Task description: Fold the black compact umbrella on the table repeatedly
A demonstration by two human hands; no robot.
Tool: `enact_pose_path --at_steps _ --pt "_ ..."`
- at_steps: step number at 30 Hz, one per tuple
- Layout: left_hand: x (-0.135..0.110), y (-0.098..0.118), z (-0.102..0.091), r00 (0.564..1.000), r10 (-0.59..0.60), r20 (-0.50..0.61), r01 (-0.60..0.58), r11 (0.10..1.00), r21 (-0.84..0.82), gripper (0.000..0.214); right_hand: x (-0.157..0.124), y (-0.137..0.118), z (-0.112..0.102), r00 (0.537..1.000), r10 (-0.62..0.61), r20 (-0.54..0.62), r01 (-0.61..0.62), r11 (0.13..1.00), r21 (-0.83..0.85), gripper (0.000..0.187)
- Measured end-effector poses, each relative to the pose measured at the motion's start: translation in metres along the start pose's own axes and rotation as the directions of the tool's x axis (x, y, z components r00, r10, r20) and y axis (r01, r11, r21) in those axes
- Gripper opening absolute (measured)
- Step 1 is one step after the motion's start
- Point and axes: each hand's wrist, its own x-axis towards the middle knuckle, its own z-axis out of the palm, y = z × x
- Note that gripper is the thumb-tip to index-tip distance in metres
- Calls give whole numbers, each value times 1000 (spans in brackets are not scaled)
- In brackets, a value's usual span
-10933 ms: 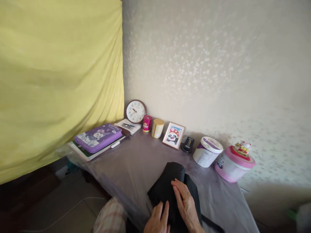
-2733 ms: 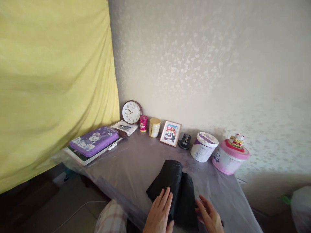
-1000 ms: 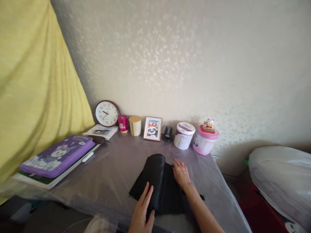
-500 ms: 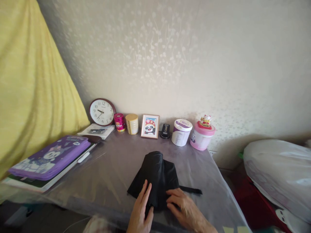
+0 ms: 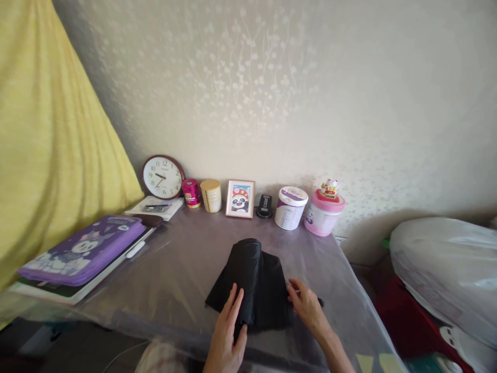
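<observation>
Left hand lies flat on the folded black fabric on the worktop, long axis pointing away; right hand, fingers curled, sits at its right edge by a black strap, grip unclear.

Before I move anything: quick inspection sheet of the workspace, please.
surface: mauve-grey tabletop under clear plastic sheeting
job's things: soft black folded fabric bundle; thin black strap showing at its right
clutter: purple cartoon-print zip case at left; round maroon-rimmed clock, framed panda picture, white-and-purple tub, pink tub along the wall
hands: left hand flat on the bundle; right hand at its right edge, by the strap
cables: thin white cable on the floor, lower left
surroundings: yellow cloth at left; cream patterned wall behind; white plastic sack at right
</observation>
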Motion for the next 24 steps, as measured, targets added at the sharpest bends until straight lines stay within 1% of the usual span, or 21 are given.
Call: enact_pose_path --at_steps 2,5,9,16,21,24 --pt "0 0 0 1000 4 -10 -4 1000 -3 61 3 -1 5 999 36 30 -37 999 30 34" --pt "0 0 0 1000 -1 -14 1 1000 -14 61 8 -4 5 995 76 70 -79 996 41 30" --pt "0 0 0 1000 1 -11 -1 999 -33 61 21 -8 1 989 104 105 -102 994 -22 27" --pt "0 -1 0 1000 16 -22 -16 999 -36 61 39 -18 -1 990 109 94 -85 970 -229 13" --pt "-1 1 -1 1000 15 -20 -15 1000 -21 59 45 -22 -3 981 115 158 -65 955 -291 19" --pt "-1 1 -1 1000 16 -23 -16 1000 -10 57 45 -25 -2 980 113 163 -59 951 -304 20"
